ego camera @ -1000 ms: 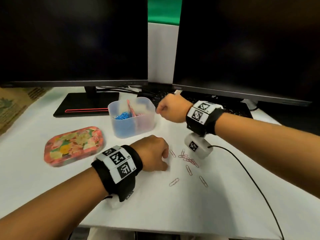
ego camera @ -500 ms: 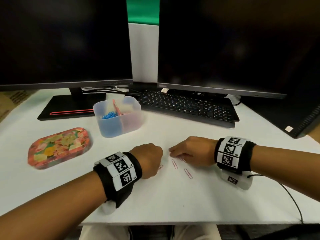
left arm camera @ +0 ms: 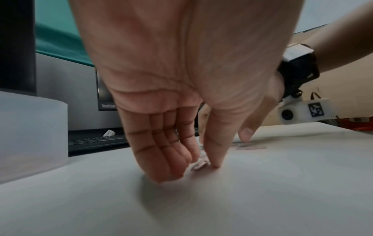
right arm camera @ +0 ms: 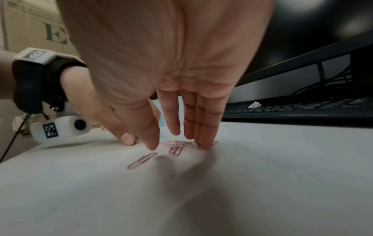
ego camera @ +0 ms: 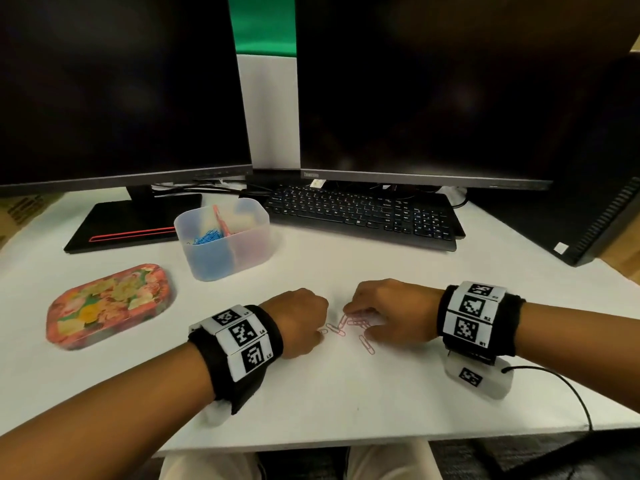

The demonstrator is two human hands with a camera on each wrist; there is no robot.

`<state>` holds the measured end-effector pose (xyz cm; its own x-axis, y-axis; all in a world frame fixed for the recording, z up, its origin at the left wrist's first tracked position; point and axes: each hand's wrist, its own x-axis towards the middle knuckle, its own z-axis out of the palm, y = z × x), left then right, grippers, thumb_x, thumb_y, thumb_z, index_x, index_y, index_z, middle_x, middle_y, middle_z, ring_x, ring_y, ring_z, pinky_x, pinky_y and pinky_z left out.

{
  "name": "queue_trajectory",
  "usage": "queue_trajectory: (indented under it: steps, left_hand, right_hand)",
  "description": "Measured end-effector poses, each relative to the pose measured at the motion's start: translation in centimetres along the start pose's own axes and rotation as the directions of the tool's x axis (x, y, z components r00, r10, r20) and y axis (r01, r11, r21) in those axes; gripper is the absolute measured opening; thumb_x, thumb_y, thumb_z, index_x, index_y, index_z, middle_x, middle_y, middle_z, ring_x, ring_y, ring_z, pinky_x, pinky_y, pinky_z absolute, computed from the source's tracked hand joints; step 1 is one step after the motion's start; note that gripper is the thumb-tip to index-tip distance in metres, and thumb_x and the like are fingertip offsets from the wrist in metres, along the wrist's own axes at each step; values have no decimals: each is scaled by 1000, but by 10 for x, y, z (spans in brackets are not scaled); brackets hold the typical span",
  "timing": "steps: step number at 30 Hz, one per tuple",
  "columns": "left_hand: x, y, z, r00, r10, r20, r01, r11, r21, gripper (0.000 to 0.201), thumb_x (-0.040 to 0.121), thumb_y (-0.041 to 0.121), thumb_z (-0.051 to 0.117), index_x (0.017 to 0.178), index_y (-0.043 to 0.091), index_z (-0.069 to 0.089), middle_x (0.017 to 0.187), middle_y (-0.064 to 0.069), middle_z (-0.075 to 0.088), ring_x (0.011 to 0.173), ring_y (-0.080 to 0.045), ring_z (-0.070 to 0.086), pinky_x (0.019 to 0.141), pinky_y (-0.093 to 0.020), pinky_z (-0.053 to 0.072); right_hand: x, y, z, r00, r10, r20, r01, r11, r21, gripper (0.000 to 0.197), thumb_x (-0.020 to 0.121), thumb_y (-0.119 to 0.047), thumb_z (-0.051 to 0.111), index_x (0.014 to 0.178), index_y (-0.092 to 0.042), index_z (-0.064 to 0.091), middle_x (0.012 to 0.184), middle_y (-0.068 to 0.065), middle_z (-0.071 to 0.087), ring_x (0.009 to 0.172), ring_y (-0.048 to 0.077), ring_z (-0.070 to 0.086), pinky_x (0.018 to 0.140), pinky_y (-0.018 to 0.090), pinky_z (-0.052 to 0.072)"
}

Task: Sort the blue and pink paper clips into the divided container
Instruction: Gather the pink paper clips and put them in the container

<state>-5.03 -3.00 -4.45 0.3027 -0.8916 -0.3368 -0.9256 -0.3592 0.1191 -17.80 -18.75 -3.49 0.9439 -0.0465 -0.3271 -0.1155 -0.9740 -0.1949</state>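
Several pink paper clips [ego camera: 349, 325] lie on the white table between my two hands. My left hand [ego camera: 306, 323] stands on its fingertips [left arm camera: 171, 175] at their left end, and its thumb touches one pink clip [left arm camera: 199, 165] lying flat. My right hand [ego camera: 367, 320] reaches down with straight fingers [right arm camera: 203, 140] onto a small heap of pink clips [right arm camera: 175, 147]; one single clip [right arm camera: 142, 160] lies just in front of its thumb. Neither hand has lifted a clip. The translucent divided container [ego camera: 242, 244] stands behind, with blue clips [ego camera: 207, 236] in its left compartment.
A floral tin lid [ego camera: 110, 304] lies left of my left arm. A black keyboard [ego camera: 363, 216] and two dark monitors, the left one on a stand [ego camera: 131, 220], fill the back. The table's front edge [ego camera: 346, 443] runs close under my wrists. A cable [ego camera: 561, 386] trails from my right wrist.
My right hand has come down from beside the container to the pink clips on the table. Both hands have since drawn the scattered clips closer together.
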Motion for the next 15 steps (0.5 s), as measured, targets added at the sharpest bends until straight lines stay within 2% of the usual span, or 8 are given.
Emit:
queue_trajectory:
  steps: [2,5,7,9,12,15]
  left_hand:
    - [3,1,-1,1000,7,-17,-7,1000,-16,19,94,23,52,104,11,64,107,-8,65,95,-27,63,82,-34,54]
    - [6,0,-1,1000,23,-9,-23,1000,-20,17,94,22,51,99,14,66,103,-5,67,93,-26,64,82,-34,54]
    - [6,-2,0,998,64,-5,-64,998,-27,17,95,24,50,99,16,64,105,-2,63,95,-24,62,84,-33,53]
    - [6,-3,0,991,130,-20,-131,991,-40,15,95,25,49,97,19,62,104,1,58,95,-22,58,85,-36,50]
    - [9,-2,1,971,215,-100,-222,973,-66,11,94,28,53,94,21,61,101,4,52,92,-20,57,83,-36,49]
    - [16,0,0,969,208,-131,-221,971,-94,22,93,33,59,112,23,58,107,6,50,102,-16,51,83,-25,40]
  right_hand:
    - [-2,3,1,998,63,-15,-64,998,-16,48,84,-44,61,128,-25,54,117,-4,50,109,17,52,93,31,45]
    - [-4,4,6,973,230,-31,-231,972,-44,53,72,-69,59,99,-23,54,101,-3,47,93,20,52,82,36,49]
    - [-4,1,10,952,306,-24,-306,951,-31,62,67,-75,59,98,-22,56,99,-3,46,90,19,51,79,35,48]
    - [-2,-4,14,956,291,-34,-292,957,-7,55,70,-69,62,96,-21,59,98,-3,46,89,18,50,77,33,46]
    - [2,-11,13,973,222,-58,-219,974,56,36,79,-50,66,96,-18,65,95,-1,53,88,18,50,76,32,46]
    - [3,-12,9,978,194,-77,-186,978,100,28,84,-37,65,103,-18,70,96,1,64,88,17,53,79,33,49]
